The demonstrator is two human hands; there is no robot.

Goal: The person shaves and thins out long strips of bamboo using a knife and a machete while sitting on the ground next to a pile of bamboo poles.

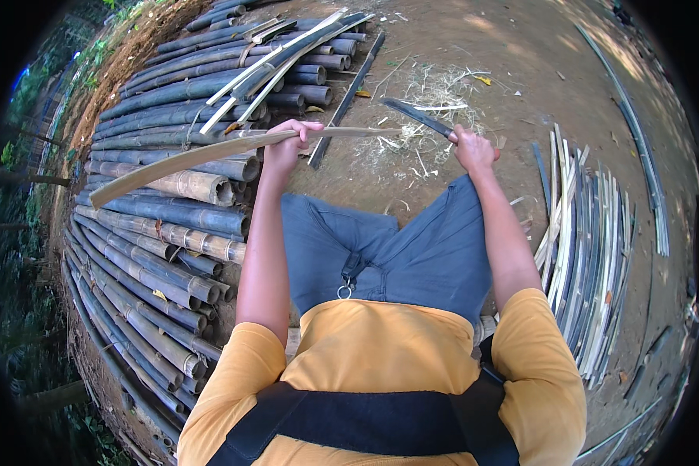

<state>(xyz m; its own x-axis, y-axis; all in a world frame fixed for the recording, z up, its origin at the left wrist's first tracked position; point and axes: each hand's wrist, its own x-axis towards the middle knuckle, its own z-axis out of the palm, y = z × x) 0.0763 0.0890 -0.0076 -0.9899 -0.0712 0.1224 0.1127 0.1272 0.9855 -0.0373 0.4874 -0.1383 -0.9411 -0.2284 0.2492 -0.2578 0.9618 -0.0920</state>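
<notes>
My left hand [293, 136] is closed around a long pale bamboo strip [186, 160]. One end of the strip reaches out over the bamboo pile at the left, and the other points right, in front of my knees. In my right hand [474, 147] is the handle of a knife [418, 116] with a long dark blade, its tip angled away and to the left. The blade lies close to the right end of the strip; whether they touch I cannot tell. Curled pale shavings [435, 109] are scattered on the ground beyond the knife.
Stacked bamboo poles [179, 155] fill the left side, with several split pieces [279, 66] lying on top. A bundle of thin bamboo strips [586, 256] lies on the ground at the right. Farther right is a long dark slat [637, 140]; another dark slat [357, 85] lies beside the pile.
</notes>
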